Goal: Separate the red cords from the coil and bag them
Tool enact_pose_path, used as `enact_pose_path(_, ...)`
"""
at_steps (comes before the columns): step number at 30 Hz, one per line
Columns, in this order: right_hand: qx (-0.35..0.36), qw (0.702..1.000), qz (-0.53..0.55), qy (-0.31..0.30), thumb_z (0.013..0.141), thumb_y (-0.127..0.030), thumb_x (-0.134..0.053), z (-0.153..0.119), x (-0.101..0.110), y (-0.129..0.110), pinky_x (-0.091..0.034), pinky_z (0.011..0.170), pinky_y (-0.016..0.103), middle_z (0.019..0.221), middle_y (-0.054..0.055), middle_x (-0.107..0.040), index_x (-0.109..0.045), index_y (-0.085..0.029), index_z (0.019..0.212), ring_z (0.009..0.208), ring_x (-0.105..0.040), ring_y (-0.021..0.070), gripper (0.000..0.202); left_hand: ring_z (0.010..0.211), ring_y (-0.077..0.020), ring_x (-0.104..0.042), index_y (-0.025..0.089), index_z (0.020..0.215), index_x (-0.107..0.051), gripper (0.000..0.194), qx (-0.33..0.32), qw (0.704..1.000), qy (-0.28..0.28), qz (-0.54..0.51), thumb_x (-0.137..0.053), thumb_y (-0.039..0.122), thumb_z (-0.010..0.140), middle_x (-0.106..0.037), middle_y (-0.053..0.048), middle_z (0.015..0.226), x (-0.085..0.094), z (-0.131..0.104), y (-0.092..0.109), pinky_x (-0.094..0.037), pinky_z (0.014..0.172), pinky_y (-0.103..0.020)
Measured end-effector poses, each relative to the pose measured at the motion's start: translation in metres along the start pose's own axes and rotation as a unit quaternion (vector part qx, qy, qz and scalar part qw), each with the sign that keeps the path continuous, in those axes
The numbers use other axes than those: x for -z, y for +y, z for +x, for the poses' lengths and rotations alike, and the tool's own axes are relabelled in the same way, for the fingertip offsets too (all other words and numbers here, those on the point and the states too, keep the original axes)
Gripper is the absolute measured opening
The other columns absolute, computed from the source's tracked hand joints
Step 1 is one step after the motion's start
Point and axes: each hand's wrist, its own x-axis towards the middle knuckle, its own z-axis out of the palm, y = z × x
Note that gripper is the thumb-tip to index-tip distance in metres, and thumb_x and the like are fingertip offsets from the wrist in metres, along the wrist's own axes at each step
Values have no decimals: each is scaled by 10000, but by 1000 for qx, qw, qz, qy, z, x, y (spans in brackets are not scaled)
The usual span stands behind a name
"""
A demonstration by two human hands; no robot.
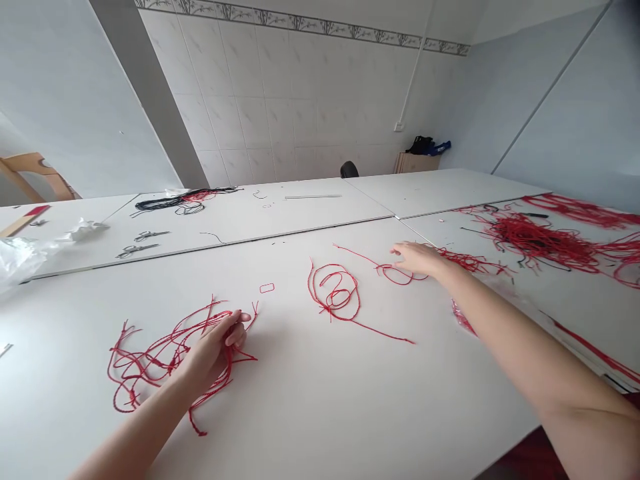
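Observation:
My left hand is closed round part of a loose bunch of red braided cords, whose knotted ends spread out over the white table. My right hand reaches out low over a looped red cord, fingers bent and tips apart, with nothing visible between them. Some of that cord is hidden behind the hand. Between my hands lies a coiled red braided cord with a knot and a straight tail. A small red ring of cord rests just beyond my left hand.
To the right are a big tangle of red cords and a plastic bag. Two pairs of scissors, black cords and crumpled clear plastic lie at the left. Seams cross the white tabletop farther back.

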Motion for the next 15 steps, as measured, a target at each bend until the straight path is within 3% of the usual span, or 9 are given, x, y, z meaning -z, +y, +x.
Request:
enact_pose_path(3,-15,1000,14,-6,827,-185,-697,2,-15,13,-558,757,337,1070,76,-814,-765,-241,884,956,-760,282,105,576,-170,-468,227,692,-561,362,12,1000,5,-13,-856,406,801,-457,19,594,-1,0,1,-462,553,-297)
enact_pose_path(6,-20,998,44,29,853,-182,-707,7,2,26,-543,719,321,919,49,-811,-726,-226,784,821,-744,234,84,572,-163,-471,223,688,-555,357,19,1000,6,-22,-846,387,815,-454,22,595,-3,-1,3,-465,555,-286)
enact_pose_path(8,-21,994,73,81,915,-184,-676,8,35,31,-556,754,321,974,68,-810,-732,-202,886,817,-733,201,66,566,-158,-467,220,677,-545,366,22,999,5,-23,-844,378,817,-463,19,601,-5,-3,4,-466,556,-284)
enact_pose_path(11,-2,973,137,188,1031,-197,-558,1,102,25,-572,738,275,1126,139,-783,-688,-153,1150,832,-722,136,182,556,-158,-468,218,687,-552,345,31,999,12,-30,-835,362,820,-449,23,589,-5,-4,5,-465,552,-279)
enact_pose_path(13,47,905,254,339,1004,-174,-624,-10,148,11,-575,711,260,1110,178,-777,-699,-97,1164,838,-737,130,193,556,-157,-463,214,716,-580,308,34,999,13,-36,-827,359,831,-421,32,575,-4,-3,4,-464,550,-269)
enact_pose_path(15,80,857,288,419,999,-207,-627,-19,190,-4,-576,710,254,1101,184,-780,-708,-75,1210,900,-767,161,262,563,-151,-447,207,762,-624,279,33,999,5,-37,-824,382,847,-393,38,571,-2,-1,2,-466,551,-253)
